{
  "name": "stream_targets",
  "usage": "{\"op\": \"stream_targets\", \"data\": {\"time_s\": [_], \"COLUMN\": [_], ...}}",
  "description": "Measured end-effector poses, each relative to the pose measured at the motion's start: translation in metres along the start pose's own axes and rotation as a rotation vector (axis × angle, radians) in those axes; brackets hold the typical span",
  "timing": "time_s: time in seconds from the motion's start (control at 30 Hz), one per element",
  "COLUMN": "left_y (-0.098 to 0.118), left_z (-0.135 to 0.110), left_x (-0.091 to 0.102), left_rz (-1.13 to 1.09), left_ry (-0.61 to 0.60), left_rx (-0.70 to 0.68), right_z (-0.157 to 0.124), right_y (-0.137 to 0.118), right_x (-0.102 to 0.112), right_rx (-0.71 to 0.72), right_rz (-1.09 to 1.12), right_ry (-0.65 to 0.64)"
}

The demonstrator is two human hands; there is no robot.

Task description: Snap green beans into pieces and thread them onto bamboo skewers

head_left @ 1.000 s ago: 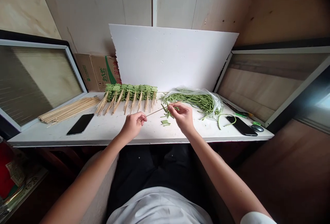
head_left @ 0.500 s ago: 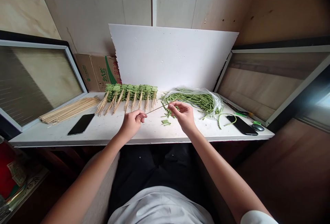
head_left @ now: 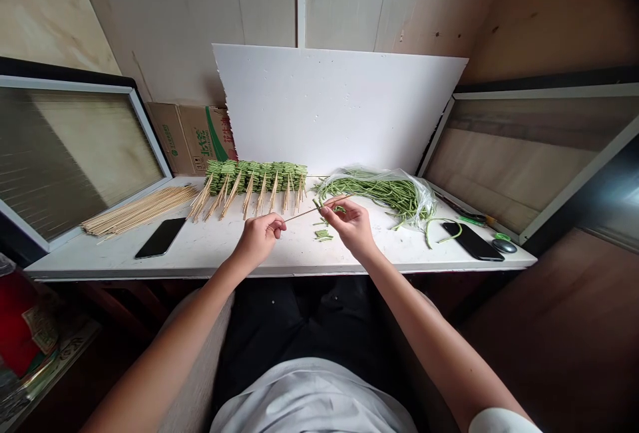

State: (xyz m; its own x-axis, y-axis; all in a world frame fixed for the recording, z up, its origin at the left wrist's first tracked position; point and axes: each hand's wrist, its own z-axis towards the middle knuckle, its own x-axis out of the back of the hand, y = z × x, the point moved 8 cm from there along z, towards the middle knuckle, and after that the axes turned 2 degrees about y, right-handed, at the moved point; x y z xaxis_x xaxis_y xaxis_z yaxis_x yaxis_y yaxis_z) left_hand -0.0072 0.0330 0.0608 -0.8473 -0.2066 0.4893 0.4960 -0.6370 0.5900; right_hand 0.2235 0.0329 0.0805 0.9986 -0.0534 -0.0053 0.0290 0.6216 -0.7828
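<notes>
Two smartphones (head_left: 160,238) (head_left: 472,241) are being kept on the counter (head_left: 399,253), and one bamboo skewer (head_left: 302,215) is being held by two hands (head_left: 257,241) (head_left: 352,227).

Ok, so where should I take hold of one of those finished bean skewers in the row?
Take it by its bare wooden tail, coming from the near side, where you sit. The skewers in the row have their green bean pieces packed at the far end, and their tails fan out toward you, so the fingers can pinch one without crushing the beans.
</notes>
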Motion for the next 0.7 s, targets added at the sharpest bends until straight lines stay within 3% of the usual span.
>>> {"op": "stream_targets", "data": {"time_s": [0.33,0.7], "left_y": [0.001,0.002], "left_z": [0.0,0.0], "left_x": [0.015,0.013], "left_rz": [0.11,0.133], "left_ry": [0.123,0.098], "left_rx": [-0.031,-0.022], "right_z": [0.002,0.001], "right_y": [0.004,0.003], "right_x": [0.0,-0.002], "right_rx": [-0.059,-0.029], "right_rz": [-0.034,-0.076], "right_ry": [-0.013,-0.029]}}
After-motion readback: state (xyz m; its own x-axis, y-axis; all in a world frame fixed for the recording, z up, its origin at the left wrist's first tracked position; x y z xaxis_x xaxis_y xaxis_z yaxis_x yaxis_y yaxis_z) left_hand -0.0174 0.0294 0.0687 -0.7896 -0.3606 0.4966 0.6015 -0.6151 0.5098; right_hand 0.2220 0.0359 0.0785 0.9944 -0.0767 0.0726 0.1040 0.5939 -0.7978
